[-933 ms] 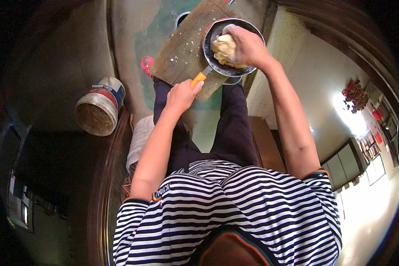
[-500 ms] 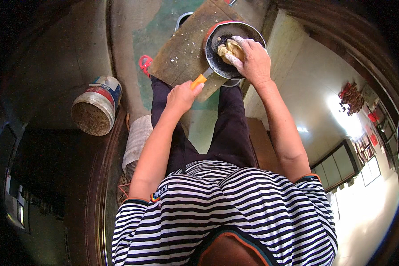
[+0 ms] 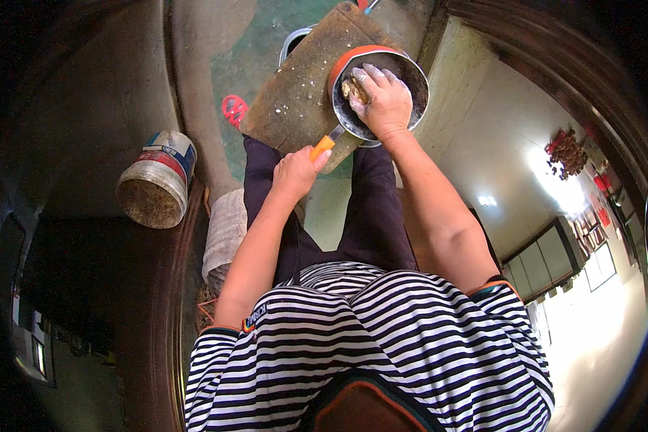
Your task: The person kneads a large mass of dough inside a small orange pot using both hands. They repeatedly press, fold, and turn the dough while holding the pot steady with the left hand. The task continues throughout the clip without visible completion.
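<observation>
Your left hand is wrapped around the orange handle at the frying pan's seven-to-eight o'clock. Your right hand cups the dough lump inside, toward nine o'clock, hiding most of it. Flecks dot the wooden tabletop; beyond the pan, a red slipper lies at nine, a bucket at eight.
</observation>
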